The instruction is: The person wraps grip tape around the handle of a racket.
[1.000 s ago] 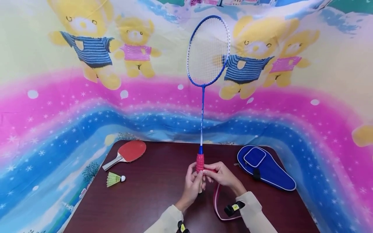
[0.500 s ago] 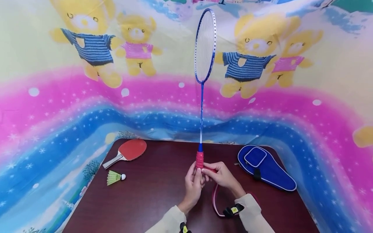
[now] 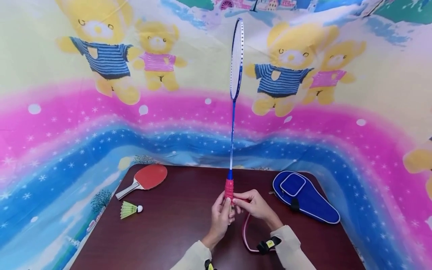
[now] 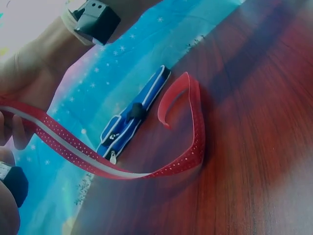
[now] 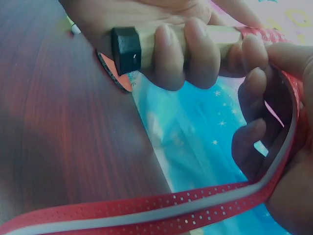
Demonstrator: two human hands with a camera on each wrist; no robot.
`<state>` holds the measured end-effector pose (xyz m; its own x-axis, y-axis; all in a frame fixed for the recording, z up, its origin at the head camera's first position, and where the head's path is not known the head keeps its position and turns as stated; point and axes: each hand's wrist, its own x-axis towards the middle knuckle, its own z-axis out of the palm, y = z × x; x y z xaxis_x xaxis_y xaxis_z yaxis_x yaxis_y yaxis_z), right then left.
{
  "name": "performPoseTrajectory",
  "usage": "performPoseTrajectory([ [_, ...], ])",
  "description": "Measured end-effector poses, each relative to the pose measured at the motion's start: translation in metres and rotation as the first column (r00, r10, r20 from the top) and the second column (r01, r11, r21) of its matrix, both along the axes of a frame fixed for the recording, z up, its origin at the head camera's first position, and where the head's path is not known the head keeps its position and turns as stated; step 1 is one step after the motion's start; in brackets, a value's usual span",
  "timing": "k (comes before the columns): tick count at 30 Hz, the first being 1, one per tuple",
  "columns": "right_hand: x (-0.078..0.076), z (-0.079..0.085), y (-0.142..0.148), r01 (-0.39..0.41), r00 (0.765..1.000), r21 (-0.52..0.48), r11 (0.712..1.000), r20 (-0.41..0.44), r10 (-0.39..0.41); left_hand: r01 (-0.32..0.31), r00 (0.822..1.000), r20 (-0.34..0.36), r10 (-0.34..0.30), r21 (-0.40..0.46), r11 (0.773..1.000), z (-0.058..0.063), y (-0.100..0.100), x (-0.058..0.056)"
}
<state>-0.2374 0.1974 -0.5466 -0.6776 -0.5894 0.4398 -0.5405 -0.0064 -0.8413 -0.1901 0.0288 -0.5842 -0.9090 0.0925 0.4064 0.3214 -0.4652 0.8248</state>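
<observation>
A blue and white badminton racket (image 3: 233, 127) stands upright in the head view, its strung head almost edge-on. My left hand (image 3: 220, 219) grips its lower handle. In the right wrist view, the left fingers curl round bare pale wood (image 5: 146, 46) above a black butt cap (image 5: 127, 51). Red overgrip tape (image 3: 229, 187) is wrapped round the handle's upper part. My right hand (image 3: 258, 205) pinches the tape just right of the handle. The tape's loose length (image 4: 88, 155), perforated with a pale centre stripe, droops to the table and curls there.
On the dark wooden table (image 3: 168, 232), a red table tennis bat (image 3: 152, 177) lies at the back left, with a yellow shuttlecock (image 3: 129, 210) in front of it. A blue bat case (image 3: 303, 198) lies at the right. A printed cloth (image 3: 189, 116) hangs behind.
The racket has turned about its long axis, from showing its face broadly to nearly edge-on. Both hands stay at the handle, the right still pinching the tape.
</observation>
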Motion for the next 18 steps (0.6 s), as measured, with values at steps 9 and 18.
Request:
performPoseTrajectory([
  [9,0.001,-0.003,0.002,0.119,0.993,0.003,0.993,-0.021,-0.119,-0.089,0.996,-0.006,0.091,-0.269,0.959,0.007,0.001,-0.003],
  [18,0.007,-0.017,-0.006,0.245,0.967,-0.019,0.969,-0.07,-0.245,-0.104,0.993,0.022,0.117,-0.328,0.939,0.005,0.007,0.002],
])
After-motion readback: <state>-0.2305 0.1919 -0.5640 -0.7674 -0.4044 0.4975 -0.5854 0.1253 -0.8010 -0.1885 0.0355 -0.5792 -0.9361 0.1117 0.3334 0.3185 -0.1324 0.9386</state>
